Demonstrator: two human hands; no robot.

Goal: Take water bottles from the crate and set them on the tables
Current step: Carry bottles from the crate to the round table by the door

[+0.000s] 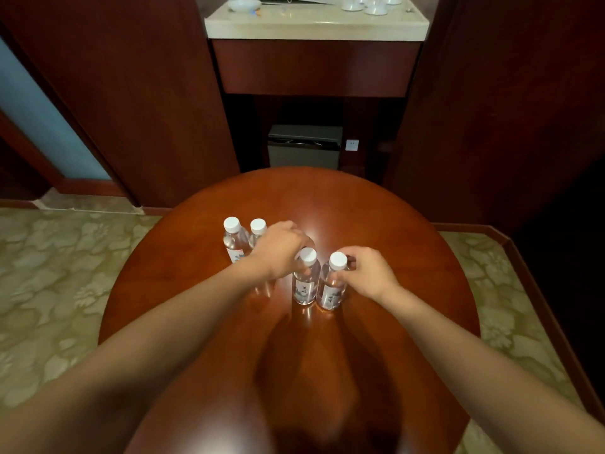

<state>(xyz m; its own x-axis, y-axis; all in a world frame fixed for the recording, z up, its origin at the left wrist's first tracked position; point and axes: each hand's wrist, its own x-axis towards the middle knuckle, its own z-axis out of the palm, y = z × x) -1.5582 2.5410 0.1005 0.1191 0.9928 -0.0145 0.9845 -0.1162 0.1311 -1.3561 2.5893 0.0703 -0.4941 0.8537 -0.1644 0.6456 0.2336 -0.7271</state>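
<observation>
From the head camera, a round wooden table filled the middle of the view, and four water bottles with white caps stood upright on it. The two far bottles stood side by side near the left of the tabletop: the left far bottle was in plain sight, while the right far bottle was partly hidden behind the left hand. The two near bottles stood just beside each other nearer the person. The left hand was curled around the neck and shoulder of the left near bottle, its fingers closed on it. The right hand held the right near bottle just under the cap, thumb and fingers pinched on the neck. Both near bottles rested with their bases on the table.

Beyond the table stood a dark wood cabinet with a pale stone counter carrying white dishes. A small grey bin sat in the recess below. Patterned green carpet lay on either side.
</observation>
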